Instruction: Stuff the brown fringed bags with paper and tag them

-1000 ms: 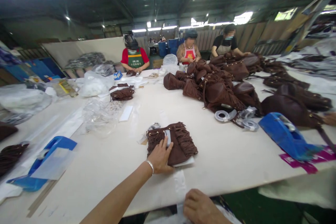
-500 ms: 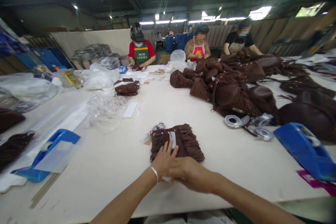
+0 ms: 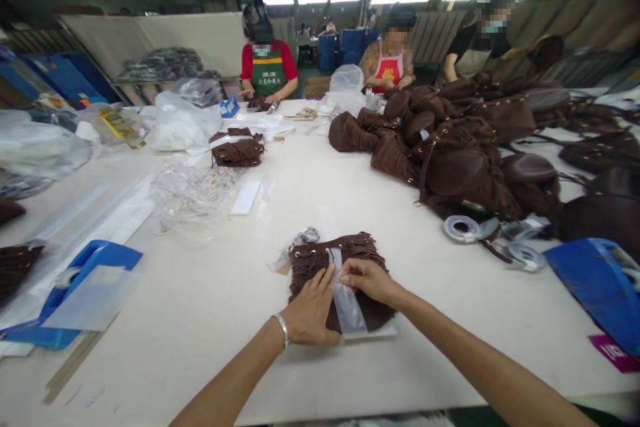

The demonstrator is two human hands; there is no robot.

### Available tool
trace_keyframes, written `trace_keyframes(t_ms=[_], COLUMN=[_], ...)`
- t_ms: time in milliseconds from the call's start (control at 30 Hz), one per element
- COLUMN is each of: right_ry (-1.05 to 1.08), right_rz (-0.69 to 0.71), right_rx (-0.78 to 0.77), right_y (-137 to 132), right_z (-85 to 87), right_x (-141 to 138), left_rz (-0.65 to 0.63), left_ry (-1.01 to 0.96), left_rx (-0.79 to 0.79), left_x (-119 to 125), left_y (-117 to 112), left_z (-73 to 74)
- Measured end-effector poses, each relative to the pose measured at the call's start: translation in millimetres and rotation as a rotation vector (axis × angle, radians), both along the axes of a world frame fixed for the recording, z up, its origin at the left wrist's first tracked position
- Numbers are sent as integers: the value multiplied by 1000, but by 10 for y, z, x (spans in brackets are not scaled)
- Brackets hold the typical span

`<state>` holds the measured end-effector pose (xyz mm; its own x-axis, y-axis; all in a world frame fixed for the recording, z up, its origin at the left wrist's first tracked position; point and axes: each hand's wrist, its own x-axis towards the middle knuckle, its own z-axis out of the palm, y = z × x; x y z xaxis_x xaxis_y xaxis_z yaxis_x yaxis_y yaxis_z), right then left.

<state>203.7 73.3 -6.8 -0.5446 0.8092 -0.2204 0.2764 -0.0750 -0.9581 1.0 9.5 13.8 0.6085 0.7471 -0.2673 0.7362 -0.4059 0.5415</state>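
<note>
A dark brown fringed bag (image 3: 310, 267) with small metal eyelets lies on the table in front of me. Down its middle runs a translucent plastic strip (image 3: 350, 310), reaching from the top edge to the near edge. My left hand (image 3: 313, 307) lies flat on the bag just left of the strip, fingers stretched out. Thumb and fingers of my right hand (image 3: 369, 280) are pinched at the strip's right edge, in its upper part. A white sheet (image 3: 385, 331) sticks out under the bag's near right corner. Clear crumpled plastic (image 3: 306, 236) touches its far left corner.
Brown bags (image 3: 450, 160) are heaped at the right, with clear tape rolls (image 3: 463, 229) before them. Blue tape dispensers (image 3: 95, 273) stand left and right. Another strip-wrapped bag (image 3: 237, 147) lies farther back, near plastic bags (image 3: 183, 123). Several people work across the table.
My right hand has moved from beside my left wrist up and right onto the strip. The strip now runs down the bag's front to its near edge. My left hand stays on the bag.
</note>
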Motion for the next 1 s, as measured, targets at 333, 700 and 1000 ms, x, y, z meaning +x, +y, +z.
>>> trace_keyframes(t_ms=[333,700,1000], right_ry=[-386,-831,-742], right_rz=[141,197,357], right_rx=[183,652,793], right_y=[52,131,706], right_z=[125,400,265], right_x=[-5,-175,-266], left_rz=[328,392,404], left_ry=[-216,-185,-128], left_rx=[157,252,227], left_x=[122,212,230], left_y=[-134,-155,-128], left_z=[-204,-227,-209])
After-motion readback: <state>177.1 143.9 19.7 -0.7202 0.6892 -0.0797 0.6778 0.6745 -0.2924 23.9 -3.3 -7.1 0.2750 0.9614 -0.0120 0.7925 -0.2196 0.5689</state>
